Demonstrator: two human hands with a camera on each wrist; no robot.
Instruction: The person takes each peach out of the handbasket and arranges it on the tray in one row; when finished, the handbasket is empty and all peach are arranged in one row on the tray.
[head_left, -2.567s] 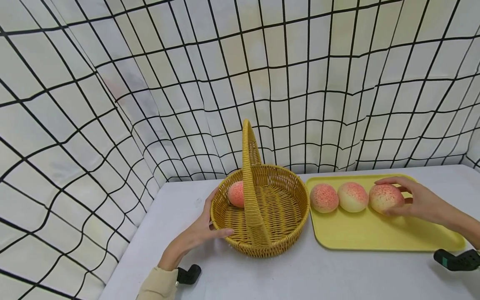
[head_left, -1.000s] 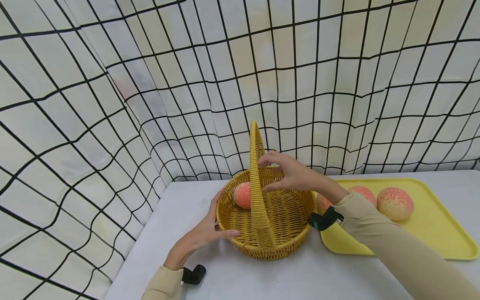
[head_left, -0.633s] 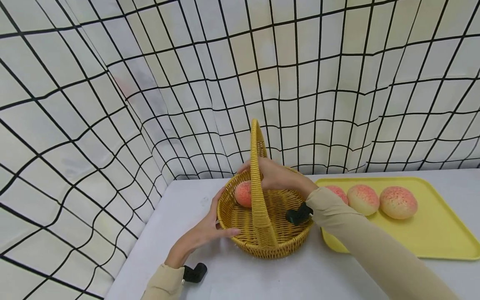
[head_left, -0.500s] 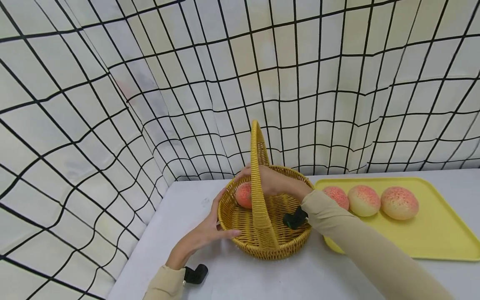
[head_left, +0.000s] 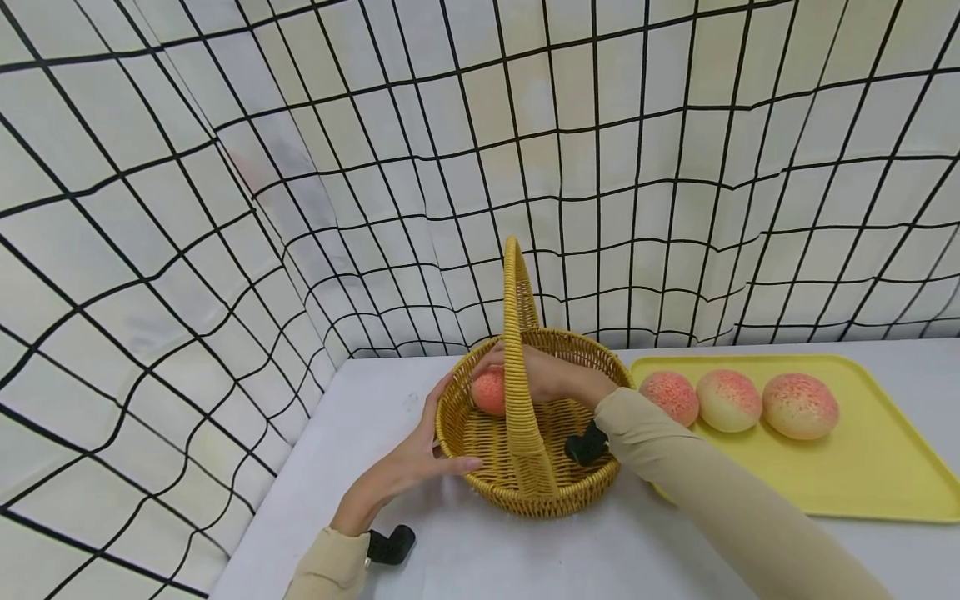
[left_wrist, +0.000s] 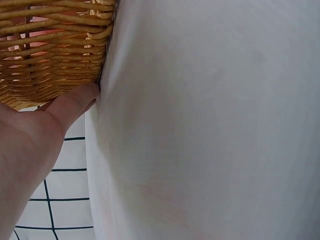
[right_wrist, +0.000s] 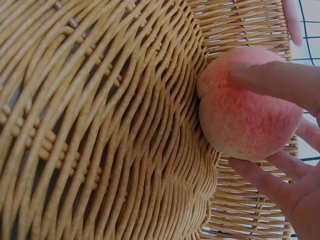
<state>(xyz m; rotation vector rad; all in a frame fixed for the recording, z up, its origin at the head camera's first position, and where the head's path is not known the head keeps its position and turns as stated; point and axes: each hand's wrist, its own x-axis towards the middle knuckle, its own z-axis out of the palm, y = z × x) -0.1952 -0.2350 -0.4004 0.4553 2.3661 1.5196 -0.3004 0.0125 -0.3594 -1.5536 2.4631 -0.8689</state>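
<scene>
In the head view, a round wicker basket (head_left: 536, 492) with a tall arched handle (head_left: 517, 350) stands on the table. My right hand (head_left: 534, 371) reaches into it behind the handle and grips a pink peach (head_left: 489, 392) by the left wall. Seen from the right wrist, the thumb presses one side of that peach (right_wrist: 250, 115), with the fingers at its other side. My left hand (head_left: 412, 454) rests against the basket's outer left side, its thumb and fingers spread wide. In the left wrist view, a finger of the left hand (left_wrist: 70, 105) touches the wicker near its base.
Right of the basket lies a yellow tray (head_left: 855, 475). Three peaches stand in a row on it: a left peach (head_left: 670, 398), a middle peach (head_left: 729, 402) and a right peach (head_left: 800, 406). A white curtain with black netting (head_left: 465, 167) borders the white-covered table (head_left: 450, 558).
My right hand has left the tray's right peach, crossed to the basket and lowered onto the peach inside. The left hand has stayed at the basket.
</scene>
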